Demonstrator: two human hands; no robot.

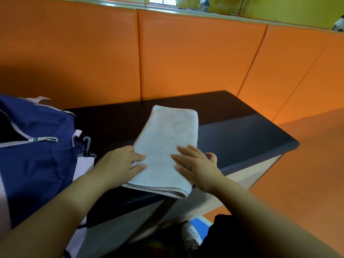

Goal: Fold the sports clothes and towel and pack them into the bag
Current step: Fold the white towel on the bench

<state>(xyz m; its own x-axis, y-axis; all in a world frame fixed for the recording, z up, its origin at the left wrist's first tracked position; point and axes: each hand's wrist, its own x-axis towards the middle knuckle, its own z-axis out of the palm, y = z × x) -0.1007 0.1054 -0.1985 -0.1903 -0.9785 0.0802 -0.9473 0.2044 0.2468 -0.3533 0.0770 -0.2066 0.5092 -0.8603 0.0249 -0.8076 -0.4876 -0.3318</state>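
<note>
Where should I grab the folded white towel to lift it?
Likely the near end of the folded white terry towel, pinched from both long sides, where the left hand and right hand rest. That end reaches the dark table's front edge, so both can reach underneath.

Place: a gym or padded sports hall, as far as can be told.
Walls: orange vinyl-covered padded wall panels (195, 58) stand directly behind the dark flat-topped bench (242, 127).
Floor: orange floor matting (307, 174) spreads right of the bench; a blue mat patch (197, 223) shows below its near edge.
Beyond: a yellow-green painted wall (288, 8) rises above the panels.
Gear: a navy fabric sports bag with pale pink trim (37, 164) sits at the bench's left end.
</note>
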